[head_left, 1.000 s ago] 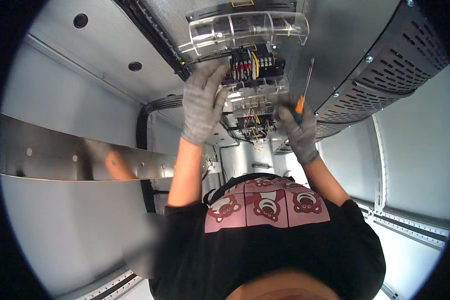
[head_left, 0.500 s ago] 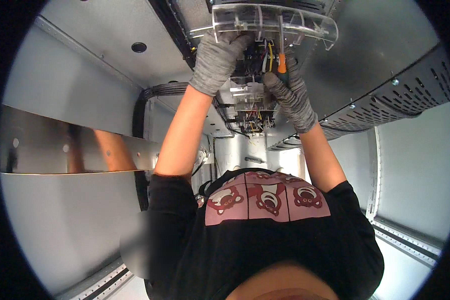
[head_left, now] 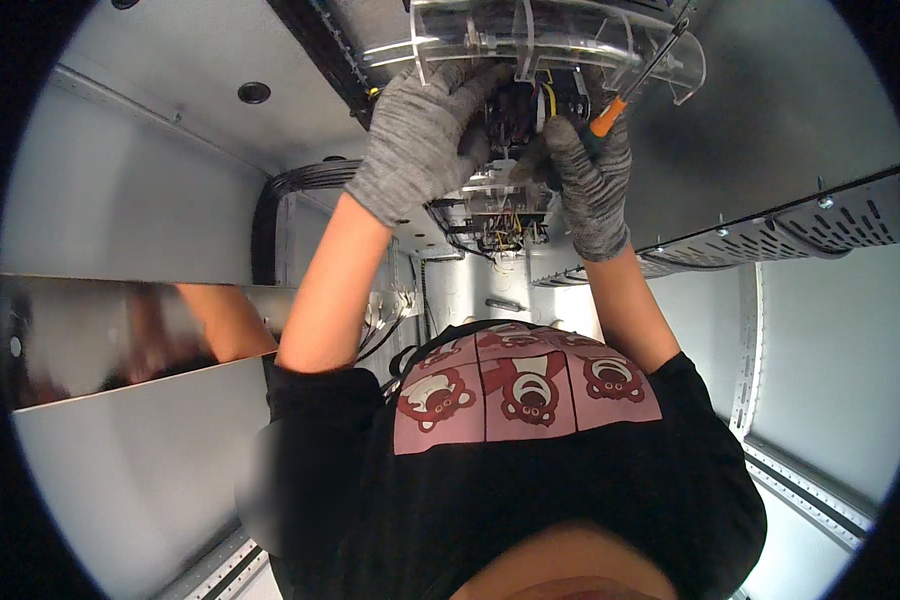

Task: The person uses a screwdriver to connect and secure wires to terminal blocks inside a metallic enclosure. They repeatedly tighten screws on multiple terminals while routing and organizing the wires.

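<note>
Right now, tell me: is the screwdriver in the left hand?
No, the right hand grips the orange-handled screwdriver, while the left hand rests on the wired block.

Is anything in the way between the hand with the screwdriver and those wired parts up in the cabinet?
Partly. The clear plastic cover sits in front of the wired components, and the screwdriver in the right hand slants across its edge. The left hand reaches in beneath the cover. Whether the tip has reached anything cannot be told.
</note>
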